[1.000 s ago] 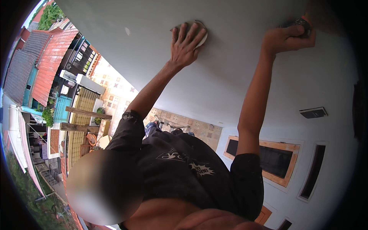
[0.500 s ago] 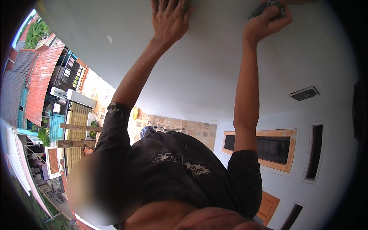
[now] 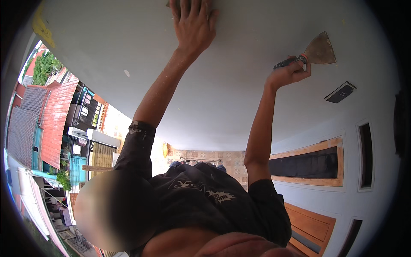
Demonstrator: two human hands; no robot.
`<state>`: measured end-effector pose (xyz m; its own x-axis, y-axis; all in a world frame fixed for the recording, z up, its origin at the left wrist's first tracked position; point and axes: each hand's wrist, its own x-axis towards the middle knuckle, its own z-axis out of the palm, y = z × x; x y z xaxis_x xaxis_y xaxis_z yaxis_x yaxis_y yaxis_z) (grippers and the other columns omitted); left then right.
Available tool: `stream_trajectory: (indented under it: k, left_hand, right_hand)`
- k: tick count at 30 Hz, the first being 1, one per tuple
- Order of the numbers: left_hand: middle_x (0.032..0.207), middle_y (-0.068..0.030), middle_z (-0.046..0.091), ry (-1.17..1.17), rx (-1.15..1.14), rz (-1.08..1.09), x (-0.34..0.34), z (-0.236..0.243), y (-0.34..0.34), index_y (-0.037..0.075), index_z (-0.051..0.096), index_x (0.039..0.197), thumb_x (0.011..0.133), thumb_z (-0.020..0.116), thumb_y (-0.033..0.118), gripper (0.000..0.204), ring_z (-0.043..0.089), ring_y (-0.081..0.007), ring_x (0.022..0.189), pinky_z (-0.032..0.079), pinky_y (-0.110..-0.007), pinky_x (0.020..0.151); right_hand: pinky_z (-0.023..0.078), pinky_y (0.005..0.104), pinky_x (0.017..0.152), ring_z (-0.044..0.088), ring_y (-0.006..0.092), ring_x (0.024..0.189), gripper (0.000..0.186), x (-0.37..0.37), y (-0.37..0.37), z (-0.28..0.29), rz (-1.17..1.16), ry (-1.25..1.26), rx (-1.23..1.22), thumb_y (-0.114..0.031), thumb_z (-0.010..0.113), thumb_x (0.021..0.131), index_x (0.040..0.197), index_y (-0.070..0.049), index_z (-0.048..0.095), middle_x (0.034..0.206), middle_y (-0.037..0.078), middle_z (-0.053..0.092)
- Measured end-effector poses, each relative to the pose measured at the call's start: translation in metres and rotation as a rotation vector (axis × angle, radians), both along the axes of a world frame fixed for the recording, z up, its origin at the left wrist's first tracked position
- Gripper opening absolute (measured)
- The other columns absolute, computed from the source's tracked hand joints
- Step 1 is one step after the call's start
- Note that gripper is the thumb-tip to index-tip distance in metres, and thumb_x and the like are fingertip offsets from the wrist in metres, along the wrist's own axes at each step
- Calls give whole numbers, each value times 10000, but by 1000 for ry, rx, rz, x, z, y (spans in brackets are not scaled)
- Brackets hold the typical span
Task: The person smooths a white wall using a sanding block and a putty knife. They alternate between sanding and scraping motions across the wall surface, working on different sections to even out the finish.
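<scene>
Overhead, my left hand point(image 3: 192, 25) lies against the grey ceiling point(image 3: 231, 103) with its fingers spread over a flat pad, mostly hidden beneath them and cut off by the top edge. My right hand point(image 3: 291, 72) grips the dark handle of a putty knife with an orange collar. Its wide, stained metal blade point(image 3: 320, 50) points up and right, near or against the ceiling. A small pale mark point(image 3: 126, 73) shows left of my left forearm, and a yellow patch point(image 3: 43, 30) is at the ceiling's left end.
A dark rectangular fixture point(image 3: 340, 92) is on the ceiling at right. The white wall holds a wood-framed window point(image 3: 306, 162), narrow dark openings and a wooden door point(image 3: 310, 225). Patterned tiles point(image 3: 233, 165) lie far below. Roofs point(image 3: 55, 120), plants and a fence are at left.
My left hand has moved up and left from a second ago, hiding most of the pad. My right hand has come down and left, and the knife's blade now shows.
</scene>
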<state>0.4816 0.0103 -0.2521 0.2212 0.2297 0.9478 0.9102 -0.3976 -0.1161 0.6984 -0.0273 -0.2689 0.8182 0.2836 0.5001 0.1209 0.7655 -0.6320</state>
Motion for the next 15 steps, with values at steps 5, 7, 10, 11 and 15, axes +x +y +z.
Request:
stream_trajectory:
  k: [5, 7, 10, 11, 15]
  left_hand:
    - [1636, 99, 295, 456, -252, 16, 24, -62, -12, 395, 307, 1567, 962, 593, 510, 679, 288, -188, 1499, 230, -552, 1229]
    - [1640, 71, 291, 331, -140, -14, 16, -37, -4, 368, 299, 1576, 974, 586, 483, 677, 265, -224, 1511, 205, -581, 1225]
    - [1635, -78, 293, -54, 118, 192, -11, 51, -6, 165, 325, 1561, 1034, 465, 373, 584, 254, -335, 1505, 197, -555, 1215]
    - [1610, -179, 328, -113, 216, 343, -18, 61, -10, 13, 355, 1532, 1075, 351, 320, 551, 292, -382, 1478, 214, -473, 1223]
    - [1658, 12, 237, 29, -315, 50, -5, -80, -21, 305, 276, 1585, 995, 570, 392, 665, 231, -323, 1514, 179, -657, 1191]
  right_hand:
    - [487, 339, 748, 560, 189, 916, 254, 17, 18, -12, -77, -131, 8, -104, 365, 1048, 1268, 20, 388, 1146, 168, 558]
    - [488, 341, 755, 559, 196, 936, 248, 20, 24, -9, -82, -219, 35, -96, 363, 1047, 1261, 27, 386, 1163, 179, 554]
    - [492, 343, 759, 563, 211, 932, 259, 18, 27, -3, -54, -230, 100, -99, 370, 1045, 1260, 45, 371, 1182, 196, 549]
    - [491, 351, 773, 560, 220, 947, 262, 17, 28, -1, -38, -197, 70, -94, 368, 1043, 1259, 55, 364, 1190, 203, 539]
    - [484, 382, 837, 522, 250, 1041, 275, 8, 30, 1, -79, -200, 120, -84, 359, 1041, 1253, 92, 338, 1241, 230, 454]
